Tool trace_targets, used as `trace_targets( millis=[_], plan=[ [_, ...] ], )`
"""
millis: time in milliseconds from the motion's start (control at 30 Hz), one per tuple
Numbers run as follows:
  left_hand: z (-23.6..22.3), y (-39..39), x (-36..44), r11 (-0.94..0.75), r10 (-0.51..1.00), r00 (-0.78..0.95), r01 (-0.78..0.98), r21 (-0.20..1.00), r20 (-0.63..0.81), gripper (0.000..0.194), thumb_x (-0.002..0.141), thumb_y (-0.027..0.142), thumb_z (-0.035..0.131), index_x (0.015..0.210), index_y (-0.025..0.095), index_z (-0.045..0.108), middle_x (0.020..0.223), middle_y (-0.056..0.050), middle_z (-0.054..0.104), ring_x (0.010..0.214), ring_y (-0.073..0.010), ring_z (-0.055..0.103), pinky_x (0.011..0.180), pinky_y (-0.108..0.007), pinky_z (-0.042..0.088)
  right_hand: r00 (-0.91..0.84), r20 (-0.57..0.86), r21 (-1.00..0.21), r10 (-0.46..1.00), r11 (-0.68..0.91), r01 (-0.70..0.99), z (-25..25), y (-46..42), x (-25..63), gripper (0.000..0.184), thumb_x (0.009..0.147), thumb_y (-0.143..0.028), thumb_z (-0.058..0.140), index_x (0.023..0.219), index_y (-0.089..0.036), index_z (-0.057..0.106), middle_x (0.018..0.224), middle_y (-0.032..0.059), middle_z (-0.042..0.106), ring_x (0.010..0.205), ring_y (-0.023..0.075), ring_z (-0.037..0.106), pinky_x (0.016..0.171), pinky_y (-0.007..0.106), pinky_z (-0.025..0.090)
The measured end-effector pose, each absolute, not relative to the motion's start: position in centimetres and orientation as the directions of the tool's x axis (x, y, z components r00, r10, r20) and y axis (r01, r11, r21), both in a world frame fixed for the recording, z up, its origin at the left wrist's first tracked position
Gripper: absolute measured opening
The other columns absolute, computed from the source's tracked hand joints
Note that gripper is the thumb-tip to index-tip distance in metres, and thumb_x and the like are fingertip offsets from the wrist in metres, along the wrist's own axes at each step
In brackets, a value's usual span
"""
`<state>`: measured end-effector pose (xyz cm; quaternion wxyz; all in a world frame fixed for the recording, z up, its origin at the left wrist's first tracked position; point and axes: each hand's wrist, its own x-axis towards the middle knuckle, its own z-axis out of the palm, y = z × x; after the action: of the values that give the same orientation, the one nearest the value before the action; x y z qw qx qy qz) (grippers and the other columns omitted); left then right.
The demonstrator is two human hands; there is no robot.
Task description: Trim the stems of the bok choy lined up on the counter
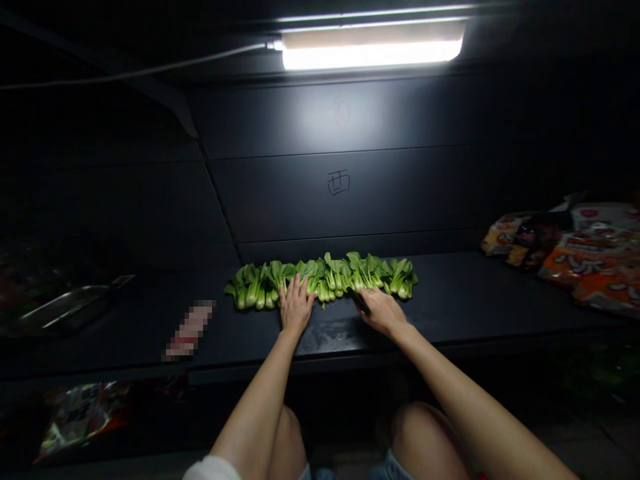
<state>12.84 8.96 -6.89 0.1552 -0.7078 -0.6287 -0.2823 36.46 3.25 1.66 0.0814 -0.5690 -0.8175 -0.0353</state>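
A long row of green bok choy lies on the dark shelf, leaves toward the back panel and pale stem ends toward me. My left hand rests on the front of the row, left of the middle, with its fingers stretched over the stems. Right of the middle, my right hand is closed around a slim black object at the stem ends. Its kind cannot be made out, and part of it is hidden by the fingers.
Bagged snacks are heaped at the right. On the left are a shallow metal tray and a blurred-out card. Wet patches mark the shelf before me. Packaged goods sit lower left, and a lamp glows above.
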Motion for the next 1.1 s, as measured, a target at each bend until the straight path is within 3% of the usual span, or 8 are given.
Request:
trace_targets(
  millis=[300, 500, 833, 1100],
  plan=[
    [-6.8, 8.9, 12.9, -0.149, 0.806, 0.063, 0.984, 0.099, 0.589, 0.052, 0.094, 0.040, 0.035, 0.141, 0.018, 0.041, 0.152, -0.009, 0.032, 0.141, -0.0261, 0.029, 0.117, -0.053, 0.012, -0.348, 0.186, -0.011, 0.919, 0.357, 0.934, 1.5, 3.2, 38.7, 0.030, 0.087, -0.023, 0.050, 0.115, -0.017, 0.055, 0.113, 0.0102, 0.066, 0.108, 0.0225, 0.056, 0.083, 0.027, 0.041],
    [-6.1, 8.3, 13.9, -0.135, 0.826, 0.043, 0.983, 0.123, 0.562, 0.051, 0.095, 0.038, 0.032, 0.143, 0.019, 0.038, 0.153, -0.008, 0.029, 0.143, -0.0252, 0.022, 0.116, -0.056, 0.009, -0.313, 0.201, -0.023, 0.928, 0.324, 0.946, 1.9, 3.0, 39.9, 0.026, 0.092, -0.029, 0.044, 0.111, -0.016, 0.057, 0.107, 0.0107, 0.067, 0.105, 0.0226, 0.057, 0.078, 0.027, 0.040],
    [-6.5, 7.4, 17.2, -0.243, 0.807, 0.153, 0.966, 0.084, 0.570, 0.049, 0.095, 0.038, 0.033, 0.141, 0.021, 0.041, 0.153, -0.007, 0.029, 0.143, -0.0243, 0.023, 0.116, -0.056, 0.009, -0.299, 0.230, -0.025, 0.926, 0.313, 0.949, 1.2, 3.2, 40.6, 0.028, 0.092, -0.032, 0.045, 0.112, -0.017, 0.057, 0.106, 0.0110, 0.067, 0.103, 0.0222, 0.058, 0.079, 0.027, 0.040],
    [-6.8, 7.6, 17.1, -0.219, 0.820, 0.143, 0.973, 0.074, 0.554, 0.048, 0.095, 0.036, 0.032, 0.138, 0.019, 0.045, 0.152, -0.008, 0.032, 0.143, -0.0249, 0.023, 0.116, -0.057, 0.012, -0.245, 0.307, -0.103, 0.919, 0.288, 0.952, 1.0, 3.4, 41.8, 0.027, 0.092, -0.031, 0.045, 0.112, -0.020, 0.058, 0.103, 0.0081, 0.068, 0.097, 0.0203, 0.061, 0.077, 0.026, 0.042]
  ],
)
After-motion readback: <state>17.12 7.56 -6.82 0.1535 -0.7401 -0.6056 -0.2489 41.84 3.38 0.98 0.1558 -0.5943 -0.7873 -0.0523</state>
